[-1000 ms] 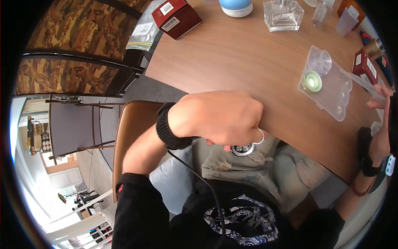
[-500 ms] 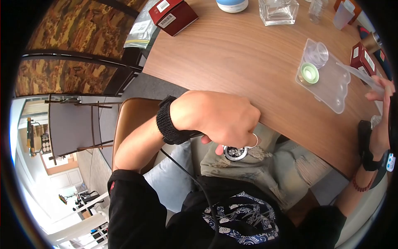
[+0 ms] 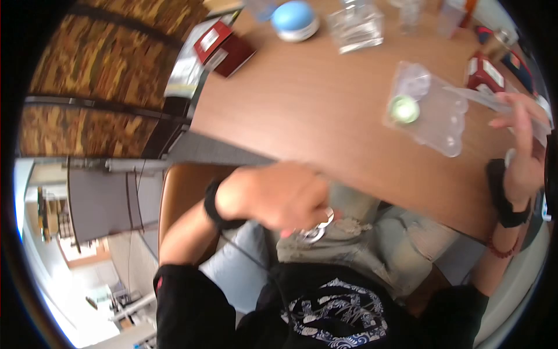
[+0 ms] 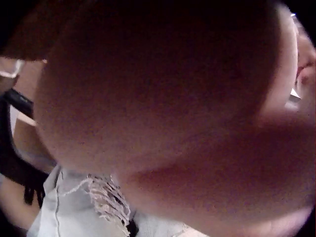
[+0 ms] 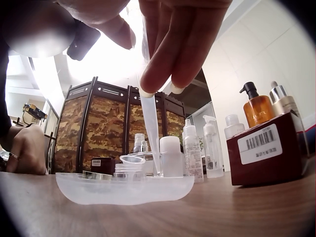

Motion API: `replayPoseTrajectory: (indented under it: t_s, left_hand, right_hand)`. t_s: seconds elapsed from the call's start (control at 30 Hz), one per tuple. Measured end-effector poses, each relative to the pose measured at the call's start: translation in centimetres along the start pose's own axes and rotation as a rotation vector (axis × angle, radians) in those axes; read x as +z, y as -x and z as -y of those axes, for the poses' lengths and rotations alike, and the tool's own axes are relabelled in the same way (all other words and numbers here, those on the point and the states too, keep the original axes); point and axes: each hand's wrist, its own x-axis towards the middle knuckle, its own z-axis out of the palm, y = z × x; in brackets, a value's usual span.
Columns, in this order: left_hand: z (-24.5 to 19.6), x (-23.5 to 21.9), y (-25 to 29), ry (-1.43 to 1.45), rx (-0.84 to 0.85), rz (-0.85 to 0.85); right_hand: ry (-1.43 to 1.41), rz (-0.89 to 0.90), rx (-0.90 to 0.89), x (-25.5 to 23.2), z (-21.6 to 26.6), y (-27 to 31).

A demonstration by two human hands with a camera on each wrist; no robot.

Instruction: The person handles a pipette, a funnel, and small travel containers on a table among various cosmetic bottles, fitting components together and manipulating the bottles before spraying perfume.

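My left hand (image 3: 285, 195), a dark band round its wrist, hangs over the lap with curled fingers, blurred. A round silver watch (image 3: 314, 235) with a dark dial shows beneath its fingers, held there. The left wrist view is mostly filled by that hand's dark, out-of-focus skin. At the table's right side, my right hand (image 3: 523, 154) pinches the raised lid (image 5: 151, 123) of a clear plastic case between thumb and fingers. The case's base (image 3: 444, 131) lies flat on the tabletop. In it sit a small pale-green round container (image 3: 405, 109) and a clear round one (image 3: 412, 81).
Dark red boxes stand at the table's (image 3: 290, 104) far left (image 3: 224, 49) and right (image 5: 266, 153). Along the back are a blue-topped jar (image 3: 295, 22), a glass perfume bottle (image 3: 357, 29) and several other bottles. A brown chair (image 3: 186, 192) stands left of the lap.
The head view has shifted, so the table's things appear further left. My left hand, with the watch, sits lower and further left in view. My right hand still holds the lid.
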Motion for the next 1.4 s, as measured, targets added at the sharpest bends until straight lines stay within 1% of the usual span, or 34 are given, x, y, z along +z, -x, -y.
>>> replayPoseTrajectory:
  t_s: [0.03, 0.07, 0.1, 0.13, 0.17, 0.2, 0.27, 0.3, 0.33, 0.37, 0.4, 0.47, 0.5, 0.53, 0.57, 0.6, 0.63, 0.67, 0.7, 0.73, 0.8, 0.83, 0.87, 0.93, 0.97, 1.0, 1.07, 1.1, 1.17, 1.2, 1.27, 1.3, 1.33, 1.4]
  left_hand:
    - [0.3, 1.5, 0.4, -0.140, -0.007, -0.050]
    - [1.2, 4.4, 0.9, -0.299, 0.094, -0.260]
    - [2.2, 7.0, 1.0, -0.143, -0.025, -0.148]
    - [1.9, 7.4, 1.0, 0.040, -0.116, 0.038]
    - [2.9, 10.1, 1.0, 0.093, -0.184, 0.045]
    - [4.3, 13.7, 1.2, 0.026, -0.237, -0.061]
    - [7.7, 19.7, 2.2, -0.136, -0.384, 0.020]
    - [9.5, 22.8, 3.7, -0.070, -0.409, 0.007]
    - [10.4, 24.7, 5.1, 0.005, -0.349, 0.028]
    - [7.9, 24.3, 5.0, 0.285, -0.462, -0.011]
    - [8.1, 26.5, 5.5, 0.434, -0.424, -0.173]
    - [5.7, 27.1, 5.3, 0.405, -0.504, -0.273]
    - [5.0, 27.5, 5.4, 0.420, -0.531, -0.312]
    - [4.4, 27.9, 5.5, 0.502, -0.473, -0.388]
    - [3.8, 28.3, 5.6, 0.582, -0.412, -0.467]
    - [3.0, 28.6, 5.5, 0.595, -0.440, -0.504]
    - [2.3, 28.9, 5.4, 0.699, -0.369, -0.616]
    - [1.7, 29.2, 5.2, 0.794, -0.290, -0.727]
    - [1.2, 29.1, 4.4, 1.019, -0.240, -0.781]
    - [0.6, 29.5, 3.6, 1.328, -0.292, -0.815]
    - [1.7, 30.7, 1.9, 1.437, -0.365, -0.802]
    - [2.1, 29.8, 2.9, 1.161, -0.457, -0.587]
    - [2.4, 30.6, 3.2, 1.178, -0.475, -0.621]
    - [3.6, 32.5, 3.7, 1.115, -0.147, -0.588]
    - [4.4, 32.8, 4.4, 1.062, -0.101, -0.464]
    - [4.2, 32.8, 4.1, 0.979, -0.094, -0.628]
    - [3.6, 32.5, 3.7, 0.625, -0.245, -0.863]
    - [3.6, 32.8, 3.0, 0.626, -0.251, -0.868]
    - [4.1, 33.5, 1.8, 0.474, -0.228, -1.104]
    - [4.2, 33.2, 1.9, 0.474, -0.227, -1.100]
    - [4.3, 32.3, 2.1, 0.192, -0.252, -1.042]
    - [4.8, 32.3, 2.0, 0.051, -0.175, -1.098]
    - [4.9, 32.4, 2.2, 0.052, -0.175, -1.098]
    - [5.2, 32.4, 3.0, -0.057, -0.236, -0.946]
  right_hand:
    - [0.183, -0.032, 0.351, -0.3, 4.0, 0.7]
    - [0.238, 0.011, 0.330, -0.1, 4.6, 0.4]
    - [0.256, 0.093, 0.309, -0.5, 4.8, 0.2]
    - [0.278, 0.112, 0.258, -0.3, 4.7, -0.4]
    - [0.303, 0.135, 0.201, -0.1, 4.8, -0.9]
    - [0.328, 0.112, 0.211, 0.1, 5.0, -1.2]
    - [0.390, 0.074, 0.226, 0.1, 5.1, -1.3]
    - [0.339, 0.071, 0.233, 0.2, 5.1, -1.4]
    - [0.278, 0.070, 0.244, 0.1, 5.1, -1.3]
    - [0.288, 0.061, 0.252, -0.2, 5.2, -0.9]
    - [0.304, 0.061, 0.256, -0.2, 5.2, -0.9]
    - [0.266, 0.065, 0.226, 0.4, 4.9, -1.3]
    - [0.339, 0.041, 0.175, 0.4, 4.6, -1.2]
    - [0.410, 0.012, 0.122, 0.5, 4.4, -1.2]
    - [0.390, 0.016, 0.132, 0.7, 4.5, -1.2]
    - [0.372, 0.021, 0.150, 0.7, 4.6, -1.2]
    - [0.332, 0.020, 0.126, 0.8, 4.6, -1.1]
    - [0.328, 0.018, 0.164, 0.9, 4.7, -1.0]
    - [0.333, 0.020, 0.206, 0.9, 4.9, -0.9]
    - [0.311, 0.021, 0.190, 1.0, 5.1, -0.9]
    - [0.305, 0.017, 0.322, 1.1, 5.4, -1.0]
    - [0.316, 0.033, 0.294, 1.1, 5.1, -0.9]
    - [0.279, 0.040, 0.277, 1.1, 5.0, -0.6]
    - [0.247, 0.019, 0.349, 1.1, 4.7, 0.0]
    - [0.231, 0.026, 0.347, 1.1, 4.3, 0.3]
    - [0.223, 0.029, 0.342, 0.8, 3.9, 0.6]
    - [0.219, 0.048, 0.352, 0.6, 3.6, 0.7]
    - [0.223, 0.052, 0.361, 0.6, 3.6, 0.7]
    - [0.235, 0.043, 0.384, 0.6, 3.7, 0.8]
    - [0.238, 0.043, 0.387, 0.7, 3.7, 0.7]
    - [0.231, 0.057, 0.325, 0.7, 3.8, 0.5]
    - [0.231, 0.056, 0.327, 0.7, 3.8, 0.5]
    - [0.232, 0.057, 0.327, 0.7, 3.8, 0.5]
    - [0.232, 0.054, 0.330, 0.8, 3.9, 0.4]
